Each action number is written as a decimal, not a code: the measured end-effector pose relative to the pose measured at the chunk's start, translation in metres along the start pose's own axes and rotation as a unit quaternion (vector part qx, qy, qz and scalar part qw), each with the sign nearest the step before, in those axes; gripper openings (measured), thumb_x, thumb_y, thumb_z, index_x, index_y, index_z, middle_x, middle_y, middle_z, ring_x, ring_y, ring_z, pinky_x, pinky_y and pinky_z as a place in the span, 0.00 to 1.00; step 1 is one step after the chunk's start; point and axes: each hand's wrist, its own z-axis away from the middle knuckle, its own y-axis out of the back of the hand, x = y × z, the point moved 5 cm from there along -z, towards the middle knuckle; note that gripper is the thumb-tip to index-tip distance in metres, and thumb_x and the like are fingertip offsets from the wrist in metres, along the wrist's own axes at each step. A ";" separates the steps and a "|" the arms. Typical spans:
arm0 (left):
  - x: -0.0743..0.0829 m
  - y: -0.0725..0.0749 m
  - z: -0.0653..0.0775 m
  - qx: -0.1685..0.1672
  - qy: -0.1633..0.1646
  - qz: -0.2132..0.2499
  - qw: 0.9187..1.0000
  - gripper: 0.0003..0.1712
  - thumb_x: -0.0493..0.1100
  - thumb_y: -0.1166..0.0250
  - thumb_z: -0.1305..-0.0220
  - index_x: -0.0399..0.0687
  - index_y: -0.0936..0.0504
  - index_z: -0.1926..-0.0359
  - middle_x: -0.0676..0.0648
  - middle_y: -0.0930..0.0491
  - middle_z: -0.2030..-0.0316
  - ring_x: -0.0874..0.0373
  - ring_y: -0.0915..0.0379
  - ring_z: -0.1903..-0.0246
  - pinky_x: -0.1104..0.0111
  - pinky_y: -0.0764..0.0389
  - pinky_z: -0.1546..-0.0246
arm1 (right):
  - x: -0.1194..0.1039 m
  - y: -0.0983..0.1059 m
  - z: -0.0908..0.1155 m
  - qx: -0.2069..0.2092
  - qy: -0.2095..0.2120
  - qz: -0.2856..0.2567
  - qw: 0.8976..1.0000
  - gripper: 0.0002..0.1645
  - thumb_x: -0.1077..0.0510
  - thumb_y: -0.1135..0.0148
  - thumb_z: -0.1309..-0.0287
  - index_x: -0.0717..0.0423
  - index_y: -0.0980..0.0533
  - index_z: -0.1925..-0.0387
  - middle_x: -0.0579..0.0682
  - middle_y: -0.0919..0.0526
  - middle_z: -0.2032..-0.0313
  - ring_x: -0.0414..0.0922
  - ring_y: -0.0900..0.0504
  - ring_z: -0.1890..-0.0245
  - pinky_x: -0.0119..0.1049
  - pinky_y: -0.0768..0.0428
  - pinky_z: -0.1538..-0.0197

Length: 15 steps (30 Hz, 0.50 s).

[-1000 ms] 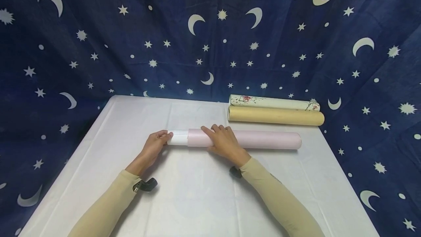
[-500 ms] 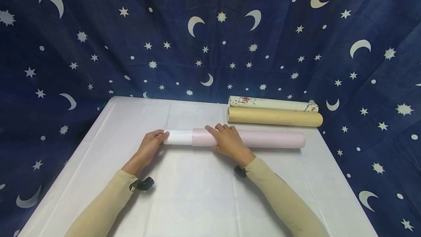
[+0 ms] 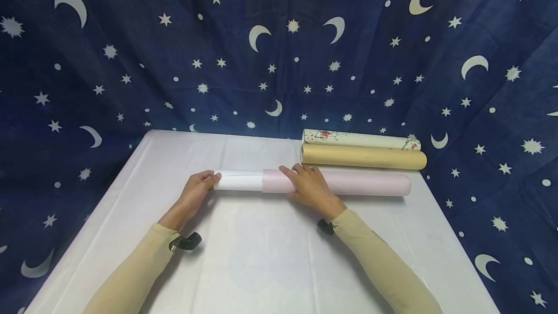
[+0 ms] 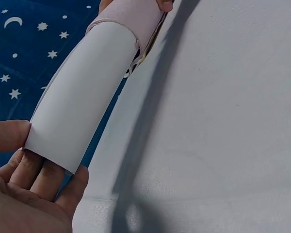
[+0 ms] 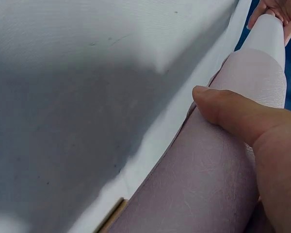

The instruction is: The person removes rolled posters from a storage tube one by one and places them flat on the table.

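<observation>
Looking at two rolls fitted one in the other here: a smooth white tube (image 3: 240, 181) sticks out of the left end of a pink roll (image 3: 362, 183), out over the middle of the counter (image 3: 270, 251). The white part looks like stiff paper curled round, with a thin seam line running along its top, and the pink one has a faint sheen and fine wrinkles up close, plus an uneven edge down its side. The left hand (image 3: 198, 192) pinches the tube's free end, thumb on one side and the other fingers (image 4: 46, 179) under it. The right hand (image 3: 310, 185) grips the pink roll nearer its left end, thumb on the near side and fingers over the top, so that stretch is covered up. Can't tell if the pair actually rests on the surface. Behind it, toward the back right, a plain yellow roll (image 3: 362, 156) lies alongside a cream roll (image 3: 357, 138) with red blossoms and thin branches; the yellow one hides part of it. The counter is white with faint creases, and behind it hangs a dark blue curtain (image 3: 244, 52) covered in moons and stars. Both sleeves (image 3: 131, 268) are beige.
</observation>
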 end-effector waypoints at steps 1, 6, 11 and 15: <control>0.000 0.000 0.000 -0.001 -0.001 0.000 1.000 0.26 0.53 0.42 0.29 0.35 0.25 0.44 0.44 0.20 0.52 0.60 0.28 0.57 0.65 0.28 0.47 | 0.001 0.000 0.000 0.000 0.000 -0.002 1.000 0.50 0.44 0.24 0.55 0.38 0.36 0.30 0.52 0.20 0.50 0.54 0.20 0.49 0.52 0.26 0.46; 0.002 0.002 0.001 -0.004 -0.009 0.001 1.000 0.26 0.53 0.42 0.29 0.34 0.25 0.44 0.43 0.20 0.52 0.61 0.27 0.58 0.63 0.28 0.45 | 0.006 -0.001 0.002 -0.005 -0.004 -0.008 1.000 0.50 0.44 0.25 0.53 0.38 0.37 0.29 0.53 0.21 0.48 0.55 0.21 0.47 0.53 0.26 0.43; 0.003 0.004 0.002 -0.003 -0.011 0.007 1.000 0.26 0.52 0.42 0.28 0.34 0.25 0.43 0.45 0.20 0.52 0.61 0.28 0.58 0.61 0.28 0.44 | 0.010 -0.003 0.005 -0.002 -0.007 -0.011 1.000 0.50 0.44 0.24 0.54 0.38 0.36 0.29 0.53 0.21 0.49 0.54 0.21 0.48 0.53 0.26 0.44; 0.003 0.007 0.003 -0.002 -0.012 0.004 1.000 0.26 0.52 0.42 0.29 0.33 0.25 0.44 0.49 0.20 0.55 0.61 0.29 0.58 0.64 0.29 0.46 | 0.014 -0.004 0.007 0.006 -0.004 -0.013 1.000 0.50 0.44 0.23 0.55 0.38 0.36 0.30 0.54 0.21 0.48 0.55 0.21 0.48 0.53 0.26 0.45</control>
